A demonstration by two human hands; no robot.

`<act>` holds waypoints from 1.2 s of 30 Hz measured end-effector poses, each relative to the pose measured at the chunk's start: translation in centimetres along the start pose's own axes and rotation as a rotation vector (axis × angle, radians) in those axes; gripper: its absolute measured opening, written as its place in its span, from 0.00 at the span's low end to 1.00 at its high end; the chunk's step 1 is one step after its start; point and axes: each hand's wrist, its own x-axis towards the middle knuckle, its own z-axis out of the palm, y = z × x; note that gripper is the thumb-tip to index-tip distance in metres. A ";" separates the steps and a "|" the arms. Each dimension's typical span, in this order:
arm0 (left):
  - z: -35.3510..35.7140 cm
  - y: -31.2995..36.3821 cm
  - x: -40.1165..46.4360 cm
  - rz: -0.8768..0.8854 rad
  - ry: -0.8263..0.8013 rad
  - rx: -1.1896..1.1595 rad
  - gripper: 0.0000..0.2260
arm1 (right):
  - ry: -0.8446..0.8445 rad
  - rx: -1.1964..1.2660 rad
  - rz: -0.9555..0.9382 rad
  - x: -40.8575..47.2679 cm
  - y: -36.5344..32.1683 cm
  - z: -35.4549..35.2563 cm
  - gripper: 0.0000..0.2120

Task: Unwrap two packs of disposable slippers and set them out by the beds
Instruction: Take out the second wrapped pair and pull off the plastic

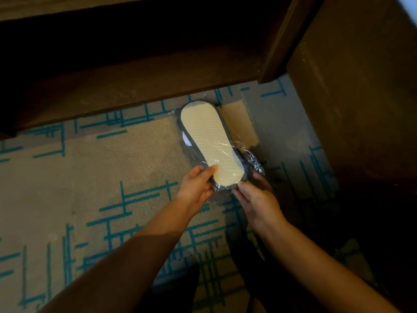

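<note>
Slipper pack: a pair of disposable slippers sealed in clear film, held sole-up over the carpet, its far end pointing toward the wooden furniture at the top of the view.
Sole: pale cream, long and rounded at both ends, with a fine ribbed pattern and a dark grey trim round its edge; a sliver of white shows at the left side.
Wrapper: thin, glossy plastic, crinkled and catching light, bunched at the near right corner; it is still on the pack.
Left hand: grasping the near end of the pack from the left, thumb laid flat on the sole, fingers curled beneath.
Right hand: at the near right corner, fingertips touching the crumpled film; how firmly it pinches cannot be told.
Carpet: short-pile beige and grey with teal crossed lines.
Wooden furniture: dark brown boards, smooth, mostly in shadow, just beyond the pack.
</note>
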 end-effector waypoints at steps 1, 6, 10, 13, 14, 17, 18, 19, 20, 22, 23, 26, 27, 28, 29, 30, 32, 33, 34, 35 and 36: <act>-0.1 -0.1 -0.1 0.003 -0.001 -0.007 0.06 | 0.010 -0.025 0.000 0.0 0.0 0.1 0.23; -0.2 -0.2 0.0 0.039 0.003 -0.080 0.02 | 0.004 -0.117 -0.013 -0.1 -0.1 0.0 0.20; -0.3 1.8 0.6 0.095 0.035 -0.182 0.03 | -0.039 -0.178 -0.051 -0.5 0.0 -1.2 0.21; -0.8 2.9 0.6 0.094 0.051 -0.246 0.01 | -0.031 -0.217 -0.104 -0.2 0.0 -2.7 0.23; -1.0 3.0 0.6 0.102 0.056 -0.262 0.01 | -0.039 -0.225 -0.121 0.0 -0.1 -3.0 0.23; -1.3 2.8 0.4 0.131 0.077 -0.297 0.04 | -0.024 -0.221 -0.145 1.1 -0.4 -3.7 0.23; -1.4 2.7 0.3 0.146 0.081 -0.316 0.04 | -0.005 -0.226 -0.151 1.6 -0.6 -3.9 0.23; -1.5 2.5 0.1 0.155 0.081 -0.328 0.04 | 0.016 -0.239 -0.155 2.1 -0.9 -4.0 0.24; -1.4 2.4 -0.2 0.149 0.070 -0.323 0.04 | 0.036 -0.251 -0.160 2.6 -1.3 -4.0 0.24; -1.3 2.2 -0.7 0.078 0.048 -0.245 0.06 | 0.067 -0.272 -0.175 3.5 -2.2 -4.3 0.25; -1.4 2.2 -0.7 0.034 0.066 -0.183 0.14 | 0.085 -0.294 -0.179 4.1 -2.7 -4.6 0.26; -3.1 2.7 -0.2 0.036 0.274 -0.091 0.27 | 0.132 -0.354 -0.168 5.5 -3.8 -5.9 0.26; -3.9 3.0 0.1 0.051 0.321 -0.092 0.28 | 0.121 -0.363 -0.167 5.9 -4.2 -6.4 0.27; -4.6 3.4 0.4 0.051 0.338 -0.097 0.28 | 0.092 -0.380 -0.170 6.2 -4.5 -6.8 0.27; -5.2 3.8 0.8 0.035 0.332 -0.086 0.27 | 0.049 -0.404 -0.172 6.3 -4.9 -7.1 0.27; -5.6 4.1 1.2 0.012 0.322 -0.065 0.24 | 0.004 -0.431 -0.171 6.3 -5.2 -7.3 0.27; -6.0 4.6 1.9 -0.032 0.331 -0.017 0.15 | -0.064 -0.451 -0.159 6.4 -5.7 -7.8 0.27; -6.3 4.6 2.2 -0.034 0.358 -0.001 0.09 | -0.085 -0.454 -0.152 6.5 -5.8 -8.1 0.27; -6.5 4.7 2.4 -0.025 0.386 0.007 0.04 | -0.104 -0.457 -0.143 6.6 -5.8 -8.4 0.27; -6.8 4.7 2.6 -0.009 0.407 0.002 0.02 | -0.109 -0.465 -0.140 6.7 -5.8 -8.6 0.27; -6.9 4.8 2.5 0.009 0.411 -0.031 0.02 | -0.114 -0.457 -0.140 6.8 -5.7 -8.8 0.26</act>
